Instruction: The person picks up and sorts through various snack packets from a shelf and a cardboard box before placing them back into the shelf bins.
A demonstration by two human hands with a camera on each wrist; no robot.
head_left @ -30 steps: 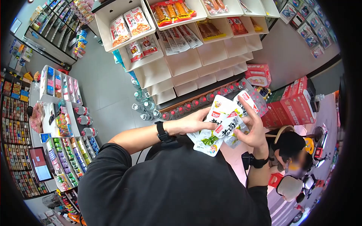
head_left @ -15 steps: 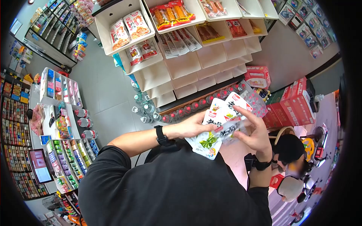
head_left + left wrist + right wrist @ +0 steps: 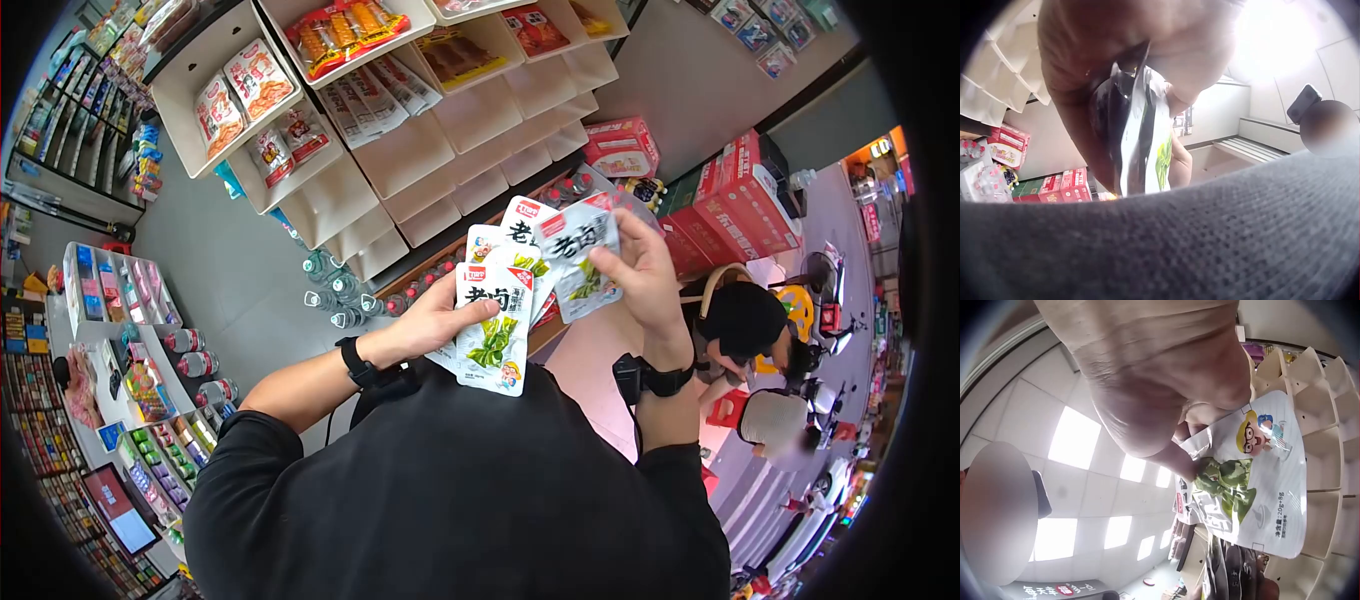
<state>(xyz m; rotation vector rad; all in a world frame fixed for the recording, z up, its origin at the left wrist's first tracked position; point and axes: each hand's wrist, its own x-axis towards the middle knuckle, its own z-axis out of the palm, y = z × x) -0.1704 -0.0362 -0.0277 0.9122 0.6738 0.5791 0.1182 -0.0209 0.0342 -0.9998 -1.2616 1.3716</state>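
My left hand [image 3: 425, 325] grips a fanned stack of white snack packets [image 3: 493, 350] with green seaweed-like pictures, its thumb lying across the front one. In the left wrist view, the edges of those packets [image 3: 1141, 144] stick out beneath the palm. To the right of the stack, my right hand [image 3: 650, 280] pinches a single packet [image 3: 578, 265] of the same kind by its right side. Seen from the right wrist, this packet [image 3: 1275, 487] is tilted, showing a cartoon figure and green strips, with the thumb pressed on it.
Ahead stands a tiered white bin rack [image 3: 460, 130]; its upper bins hold bagged snacks, such as sausages [image 3: 345, 35]. Water bottles [image 3: 330, 290] line its foot. Red cartons [image 3: 740, 200] stand to the right, with other people [image 3: 745, 320] beyond. A counter shelf [image 3: 120, 290] is at left.
The right hand has drawn one packet apart from the others, up and to the right. The left hand keeps the stack. The head view has turned, so the rack sits farther left and higher.
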